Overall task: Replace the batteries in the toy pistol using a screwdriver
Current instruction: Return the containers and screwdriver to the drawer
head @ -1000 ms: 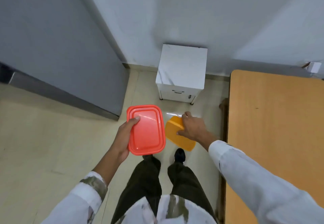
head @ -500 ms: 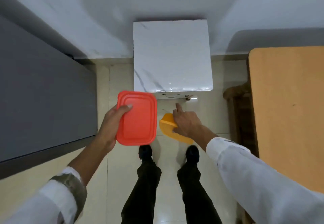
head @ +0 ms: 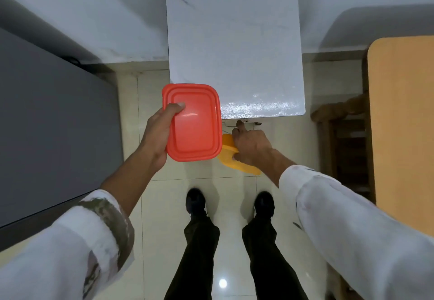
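Observation:
My left hand [head: 157, 133] holds a red lidded plastic box [head: 193, 123] by its left side, thumb on the lid, in front of me at waist height. My right hand [head: 251, 144] grips a yellow plastic box [head: 237, 159] from above, with its index finger stretched forward onto the front edge of a small white cabinet [head: 234, 48]. The red box partly covers the yellow one. No toy pistol, batteries or screwdriver show.
The white marble-topped cabinet stands against the wall straight ahead. A grey cabinet or panel [head: 51, 123] fills the left. A wooden table [head: 404, 116] lies at the right, with a wooden chair [head: 340, 135] beside it. My feet stand on pale floor tiles [head: 230, 196].
I have walked up to the white cabinet, which now sits much closer. My right index finger has reached its front edge. Both boxes stay in my hands.

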